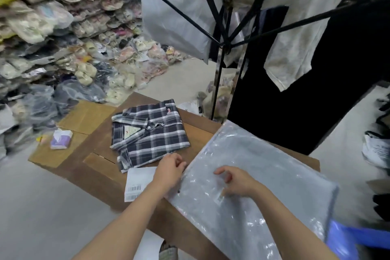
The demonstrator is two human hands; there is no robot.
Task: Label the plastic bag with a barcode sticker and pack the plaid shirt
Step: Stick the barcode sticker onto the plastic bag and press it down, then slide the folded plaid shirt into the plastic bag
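A folded dark plaid shirt (147,133) lies on the cardboard work surface (101,160). To its right lies a stack of clear plastic bags (263,175), flat and glossy. My left hand (168,170) pinches the left edge of the top bag. My right hand (236,181) rests on the bag with fingers curled and presses a small barcode sticker (220,193) onto it. A white sheet of barcode stickers (137,182) lies just left of my left wrist, below the shirt.
A tissue pack (61,139) sits on flattened cardboard at the left. Piles of bagged goods (63,38) fill the back left. A black clothes rack (221,48) with hanging garments stands behind the table. A blue object (348,240) is at the lower right.
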